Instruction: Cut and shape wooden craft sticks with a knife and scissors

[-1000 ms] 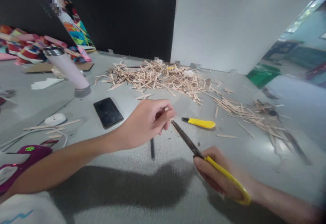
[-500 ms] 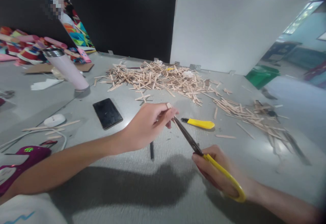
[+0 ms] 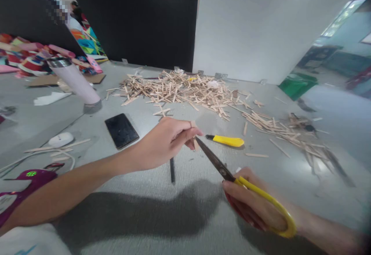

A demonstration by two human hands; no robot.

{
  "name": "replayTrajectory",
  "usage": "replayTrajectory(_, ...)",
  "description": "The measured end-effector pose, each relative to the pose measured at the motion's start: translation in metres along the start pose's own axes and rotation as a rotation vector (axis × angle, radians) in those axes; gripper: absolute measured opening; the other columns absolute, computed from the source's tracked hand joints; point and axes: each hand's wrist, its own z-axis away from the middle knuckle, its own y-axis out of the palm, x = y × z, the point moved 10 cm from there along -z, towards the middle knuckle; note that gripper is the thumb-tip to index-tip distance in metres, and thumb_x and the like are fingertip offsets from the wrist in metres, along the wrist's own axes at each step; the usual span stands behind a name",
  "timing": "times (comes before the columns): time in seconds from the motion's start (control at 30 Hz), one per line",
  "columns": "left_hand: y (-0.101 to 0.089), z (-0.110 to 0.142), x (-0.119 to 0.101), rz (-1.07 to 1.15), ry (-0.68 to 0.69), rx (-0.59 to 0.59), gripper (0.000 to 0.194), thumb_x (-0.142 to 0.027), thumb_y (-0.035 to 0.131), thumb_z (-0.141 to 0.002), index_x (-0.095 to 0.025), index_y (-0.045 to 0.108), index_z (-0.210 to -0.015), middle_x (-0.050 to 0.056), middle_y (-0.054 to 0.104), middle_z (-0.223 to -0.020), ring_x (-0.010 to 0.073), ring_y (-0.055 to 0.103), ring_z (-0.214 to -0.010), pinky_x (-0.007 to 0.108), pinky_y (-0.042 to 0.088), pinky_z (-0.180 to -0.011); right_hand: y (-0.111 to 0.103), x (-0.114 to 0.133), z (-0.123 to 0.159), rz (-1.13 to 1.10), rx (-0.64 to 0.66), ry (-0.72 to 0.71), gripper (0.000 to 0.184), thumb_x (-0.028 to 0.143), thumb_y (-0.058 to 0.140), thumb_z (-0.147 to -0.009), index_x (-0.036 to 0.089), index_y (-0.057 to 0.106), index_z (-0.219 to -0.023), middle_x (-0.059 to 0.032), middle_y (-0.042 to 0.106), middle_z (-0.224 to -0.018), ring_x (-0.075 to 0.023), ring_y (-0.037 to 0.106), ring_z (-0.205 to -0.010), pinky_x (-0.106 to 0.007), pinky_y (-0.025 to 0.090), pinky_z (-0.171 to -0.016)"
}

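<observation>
- the grey table [image 3: 203, 212] is lying under everything, and a loose heap of wooden sticks [image 3: 174, 86] is spreading across its far side; they are looking light, dry and stiff.
- the scissors [image 3: 214, 159] are slanting up and left from my right hand, blades looking almost together; i am judging them firm and fairly weighty, best gripped by the yellow handles, away from the points.
- my right hand [image 3: 246, 201], near and right, is curling closed around those handles.
- my left hand [image 3: 162, 142], mid-scene, is closing thumb and fingers in a small pinch.
- the yellow cutter [image 3: 227, 141] is resting just right of that pinch; its ribbed body is seeming the safe hold.
- the wooden piece [image 3: 196, 144] is poking below my left fingertips, beside the scissor tips; i cannot tell whether they are touching. it is probably weighing little and splitting easily, so its flat faces are suiting a light pinch.
</observation>
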Motion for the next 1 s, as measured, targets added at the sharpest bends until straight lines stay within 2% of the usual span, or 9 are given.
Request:
replayTrajectory(0.17, 0.0, 0.002, 0.004, 0.081, -0.058, 0.035, 0.039, -0.038, 0.047, -0.118, -0.016, 0.075, -0.103, 0.003, 0.085, -0.083, 0.0137, 0.084, -0.079, 0.021, 0.057, -0.073, -0.003, 0.014, -0.003, 0.093, -0.035, -0.103, 0.071, 0.089, 0.057, -0.095, 0.023, 0.048, -0.07, 0.0069, 0.042, -0.054, -0.0077, 0.038, -0.042, -0.02, 0.031, -0.038)
replayTrajectory(0.27, 0.0, 0.002, 0.002, 0.079, -0.043, 0.04, 0.037, -0.035, 0.048, -0.118, -0.016, 0.074, -0.1, 0.002, 0.084, -0.081, 0.0121, 0.082, -0.077, 0.02, 0.057, -0.073, -0.003, 0.025, 0.0, 0.131, -0.058, -0.171, 0.069, 0.088, 0.055, -0.097, 0.023, 0.051, -0.075, 0.0062, 0.043, -0.06, -0.0085, 0.039, -0.048, -0.021, 0.032, -0.042)
replayTrajectory(0.4, 0.002, 0.002, -0.002, 0.063, -0.003, 0.069, 0.04, -0.034, 0.047, -0.118, -0.016, 0.073, -0.094, 0.001, 0.084, -0.08, 0.0106, 0.08, -0.073, 0.019, 0.056, -0.071, -0.006, 0.025, 0.002, 0.18, -0.121, -0.148, 0.069, 0.088, 0.05, -0.099, 0.024, 0.048, -0.074, 0.0062, 0.042, -0.059, -0.0087, 0.038, -0.049, -0.022, 0.033, -0.046)
replayTrajectory(0.5, 0.004, 0.002, -0.001, 0.061, 0.001, 0.085, 0.039, -0.033, 0.048, -0.118, -0.017, 0.072, -0.093, 0.001, 0.084, -0.08, 0.0104, 0.08, -0.073, 0.018, 0.057, -0.072, -0.004, 0.018, 0.001, 0.198, -0.098, -0.094, 0.071, 0.09, 0.049, -0.098, 0.025, 0.041, -0.069, 0.0072, 0.038, -0.056, -0.0084, 0.036, -0.047, -0.022, 0.031, -0.045)
replayTrajectory(0.63, 0.008, 0.003, 0.004, 0.072, -0.04, 0.1, 0.04, -0.034, 0.048, -0.117, -0.017, 0.072, -0.09, 0.002, 0.084, -0.079, 0.0125, 0.081, -0.073, 0.02, 0.06, -0.072, -0.007, 0.004, 0.002, 0.154, -0.092, 0.046, 0.072, 0.095, 0.049, -0.092, 0.024, 0.048, -0.077, 0.0063, 0.046, -0.058, -0.0081, 0.038, -0.045, -0.022, 0.034, -0.044)
replayTrajectory(0.73, 0.01, 0.004, 0.006, 0.084, -0.071, 0.097, 0.044, -0.037, 0.048, -0.117, -0.018, 0.071, -0.084, 0.004, 0.085, -0.08, 0.0141, 0.082, -0.074, 0.021, 0.061, -0.072, -0.005, -0.001, 0.003, 0.154, -0.062, 0.101, 0.073, 0.096, 0.05, -0.09, 0.025, 0.047, -0.074, 0.0063, 0.046, -0.055, -0.0081, 0.038, -0.044, -0.022, 0.035, -0.043)
replayTrajectory(0.87, 0.01, 0.005, 0.006, 0.079, -0.099, 0.059, 0.048, -0.036, 0.048, -0.117, -0.017, 0.072, -0.08, 0.006, 0.085, -0.082, 0.0153, 0.084, -0.074, 0.022, 0.062, -0.073, -0.004, 0.002, 0.002, 0.176, -0.081, 0.066, 0.071, 0.093, 0.048, -0.093, 0.025, 0.044, -0.073, 0.0079, 0.042, -0.052, -0.0085, 0.037, -0.044, -0.022, 0.035, -0.043)
replayTrajectory(1.0, 0.008, 0.006, 0.004, 0.093, -0.09, 0.043, 0.047, -0.035, 0.049, -0.117, -0.016, 0.074, -0.082, 0.007, 0.086, -0.085, 0.015, 0.083, -0.073, 0.023, 0.063, -0.075, 0.0, 0.011, -0.002, 0.233, -0.051, -0.024, 0.069, 0.085, 0.049, -0.1, 0.025, 0.037, -0.067, 0.0068, 0.039, -0.052, -0.0083, 0.035, -0.044, -0.022, 0.029, -0.042)
